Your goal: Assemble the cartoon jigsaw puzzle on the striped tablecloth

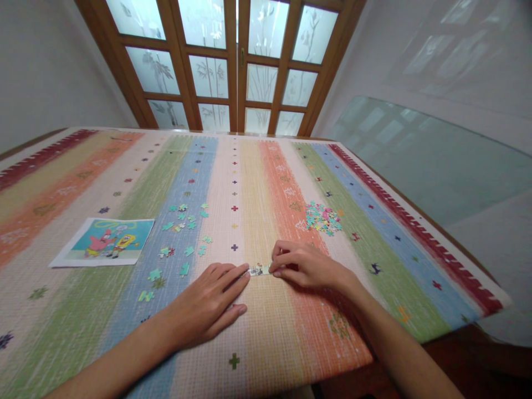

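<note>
A short joined strip of jigsaw pieces [260, 270] lies on the striped tablecloth, with both hands at its ends. My left hand [210, 302] rests flat with its fingers stretched out, the fingertips touching the strip's left end. At the right end, my right hand [305, 265] pinches a jigsaw piece between thumb and fingers; most of that piece is hidden. Loose turquoise jigsaw pieces [184, 269] are scattered to the left of the strip. Beyond my right hand sits a heap of mixed jigsaw pieces [323, 218], mostly turquoise, pink and yellow.
A printed cartoon picture [106, 242] on white paper lies at the left. The striped tablecloth [266, 327] covers the table, whose right edge slopes away past the red stripe. Wooden doors [238, 72] with frosted panes stand behind the table.
</note>
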`<action>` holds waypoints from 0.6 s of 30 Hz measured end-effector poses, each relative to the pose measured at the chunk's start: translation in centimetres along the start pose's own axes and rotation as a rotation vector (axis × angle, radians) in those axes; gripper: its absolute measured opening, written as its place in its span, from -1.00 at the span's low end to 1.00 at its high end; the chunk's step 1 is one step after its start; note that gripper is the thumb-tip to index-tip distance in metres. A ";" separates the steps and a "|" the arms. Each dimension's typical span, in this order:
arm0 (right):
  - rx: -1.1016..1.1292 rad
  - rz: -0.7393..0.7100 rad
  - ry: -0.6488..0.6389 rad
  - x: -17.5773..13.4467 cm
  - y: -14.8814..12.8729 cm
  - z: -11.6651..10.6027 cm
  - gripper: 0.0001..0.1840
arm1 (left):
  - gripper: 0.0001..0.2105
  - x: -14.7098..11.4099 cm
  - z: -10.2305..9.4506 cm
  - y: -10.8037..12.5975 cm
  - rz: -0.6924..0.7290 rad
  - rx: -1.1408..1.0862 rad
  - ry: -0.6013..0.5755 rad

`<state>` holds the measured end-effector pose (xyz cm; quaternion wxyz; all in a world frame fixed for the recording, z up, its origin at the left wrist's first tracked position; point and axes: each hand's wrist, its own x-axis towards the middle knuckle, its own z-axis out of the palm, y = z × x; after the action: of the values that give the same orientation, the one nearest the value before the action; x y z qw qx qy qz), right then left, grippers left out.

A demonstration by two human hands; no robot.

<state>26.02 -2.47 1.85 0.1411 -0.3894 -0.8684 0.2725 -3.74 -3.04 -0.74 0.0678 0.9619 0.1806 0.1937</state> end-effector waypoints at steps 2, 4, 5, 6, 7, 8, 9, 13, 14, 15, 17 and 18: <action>0.003 0.010 0.003 0.0 -0.1 -0.1 -0.84 | -0.56 0.0 -0.1 0.0 0.000 0.000 -0.007; 0.010 0.021 0.012 0.0 -0.3 -0.1 -0.84 | -0.54 -0.1 -0.1 0.0 -0.004 -0.008 -0.006; 0.014 0.025 0.013 0.0 -0.4 -0.1 -0.83 | -0.53 -0.1 -0.1 0.0 -0.009 -0.018 -0.001; 0.018 0.027 0.012 0.0 -0.4 0.0 -0.83 | -0.51 -0.1 -0.1 0.0 -0.014 -0.032 0.004; 0.021 0.029 0.009 0.1 -0.5 0.0 -0.83 | -0.49 -0.2 -0.1 0.0 -0.020 -0.049 0.009; 0.023 0.029 0.006 0.1 -0.6 0.0 -0.84 | -0.48 -0.2 -0.1 0.0 -0.027 -0.067 0.012; 0.023 0.031 0.004 0.1 -0.6 0.0 -0.84 | -0.47 -0.2 -0.1 0.0 -0.033 -0.085 0.016; 0.016 0.043 -0.008 0.2 -0.9 0.1 -0.82 | -0.47 -0.2 -0.1 -0.1 -0.061 -0.139 0.044; 0.014 0.043 -0.009 0.2 -0.9 0.1 -0.82 | -0.48 -0.2 -0.2 -0.1 -0.065 -0.146 0.054; 0.012 0.042 -0.008 0.2 -0.9 0.1 -0.81 | -0.49 -0.1 -0.3 -0.3 -0.069 -0.147 0.064; 0.005 0.045 -0.005 0.1 -0.9 0.0 -0.80 | -0.53 -0.2 -0.7 -0.7 -0.080 -0.128 0.082; 0.000 0.049 -0.002 0.1 -0.8 0.0 -0.80 | -0.54 -0.2 -1.0 -0.9 -0.089 -0.108 0.091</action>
<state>25.47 -2.86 2.32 0.1333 -0.4102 -0.8588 0.2763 -4.63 -2.20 -0.13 0.1199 0.9380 0.2154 0.2437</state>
